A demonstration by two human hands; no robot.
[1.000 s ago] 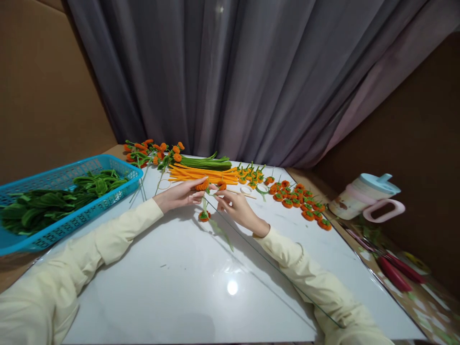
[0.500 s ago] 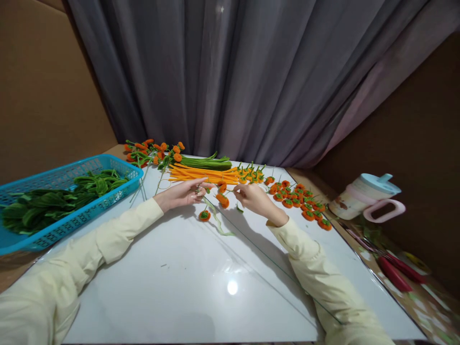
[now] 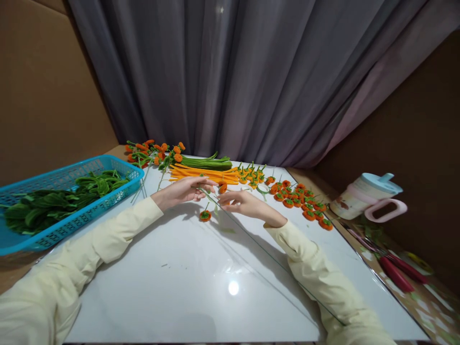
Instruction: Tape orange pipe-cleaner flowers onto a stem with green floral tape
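My left hand (image 3: 185, 190) pinches a thin green stem (image 3: 247, 231), which runs down to the right over my right sleeve. My right hand (image 3: 244, 203) is close beside it, its fingers bent around the stem and a pale green strip (image 3: 216, 211). An orange flower (image 3: 222, 187) shows between the hands, and another is mostly hidden behind my right fingers. On the white table (image 3: 154, 287) just below the hands lies a single orange flower (image 3: 205, 216) with a green top.
Behind the hands lie orange strips (image 3: 201, 174), green strips (image 3: 212, 164) and a tape roll (image 3: 262, 189). Orange flowers (image 3: 298, 196) spread to the right, near a cup (image 3: 354, 196) and red-handled pliers (image 3: 395, 273). A blue basket (image 3: 82, 212) of leaves stands left.
My right hand has moved down and slightly left, onto the stem near my left hand. The tape roll shows more fully, and the lower held flower is now mostly covered.
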